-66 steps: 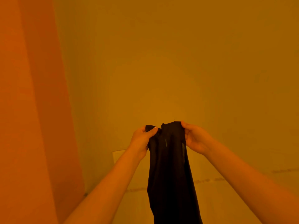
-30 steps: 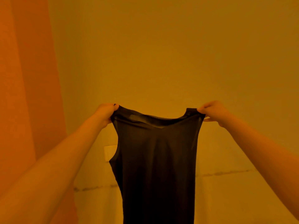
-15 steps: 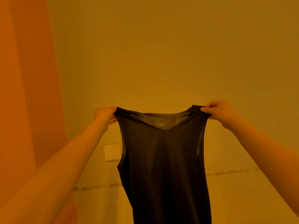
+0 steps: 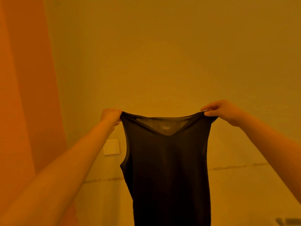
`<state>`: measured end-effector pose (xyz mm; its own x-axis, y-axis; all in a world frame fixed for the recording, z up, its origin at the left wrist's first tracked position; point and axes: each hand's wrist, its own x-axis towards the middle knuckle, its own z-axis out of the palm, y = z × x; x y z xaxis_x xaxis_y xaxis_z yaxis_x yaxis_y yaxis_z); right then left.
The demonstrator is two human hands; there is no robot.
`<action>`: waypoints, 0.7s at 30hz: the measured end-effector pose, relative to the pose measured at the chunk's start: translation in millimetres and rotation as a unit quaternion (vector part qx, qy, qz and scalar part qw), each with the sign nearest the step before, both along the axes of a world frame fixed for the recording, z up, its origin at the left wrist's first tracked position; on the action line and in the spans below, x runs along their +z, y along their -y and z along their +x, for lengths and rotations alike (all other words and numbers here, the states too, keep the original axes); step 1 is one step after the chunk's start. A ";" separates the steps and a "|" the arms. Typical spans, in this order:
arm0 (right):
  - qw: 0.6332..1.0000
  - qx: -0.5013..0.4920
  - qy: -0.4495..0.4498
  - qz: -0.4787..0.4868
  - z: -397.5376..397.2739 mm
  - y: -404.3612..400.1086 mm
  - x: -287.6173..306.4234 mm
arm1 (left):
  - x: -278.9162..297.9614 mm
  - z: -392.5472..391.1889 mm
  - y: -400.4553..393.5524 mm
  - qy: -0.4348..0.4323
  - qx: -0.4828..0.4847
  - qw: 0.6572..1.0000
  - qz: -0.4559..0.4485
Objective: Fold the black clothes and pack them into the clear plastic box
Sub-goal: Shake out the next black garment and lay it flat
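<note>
I hold a black sleeveless top (image 4: 167, 168) up before a wall (image 4: 162, 54), my left hand (image 4: 110, 115) pinching one shoulder and my right hand (image 4: 223, 111) pinching the other, arms spread so it hangs flat and ready to fold. A wall switch (image 4: 112, 146) sits just left of the top. Its hem is cut off below; the clear plastic box is out of view.

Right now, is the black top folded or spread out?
Spread out. The black sleeveless top hangs full width, the left hand and right hand pinching its shoulders apart, V-neck showing.
</note>
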<state>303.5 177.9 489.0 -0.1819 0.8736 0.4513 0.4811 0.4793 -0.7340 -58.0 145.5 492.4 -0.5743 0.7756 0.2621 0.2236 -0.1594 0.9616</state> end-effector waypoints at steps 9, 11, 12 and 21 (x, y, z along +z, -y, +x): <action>0.988 0.014 -0.126 -0.088 7.0 -10.0 -12.6 | -1.0 8.4 4.6 0.114 -0.210 0.970 0.034; 0.981 0.019 -0.155 -0.114 10.6 -13.3 -15.1 | -2.6 4.6 6.3 0.103 -0.247 0.963 0.044; 0.978 0.022 -0.164 -0.123 12.0 -14.5 -16.3 | -3.9 2.1 6.6 0.085 -0.253 0.962 0.050; 0.981 0.056 -0.123 -0.141 10.2 -11.7 -16.2 | -4.8 -4.5 8.7 -0.467 -0.189 0.862 -0.062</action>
<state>313.7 189.6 472.8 -0.1999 0.9507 0.2370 0.2294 0.2806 -0.9320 -62.4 136.8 487.6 0.1424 0.9163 0.3743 0.8632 -0.3000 0.4060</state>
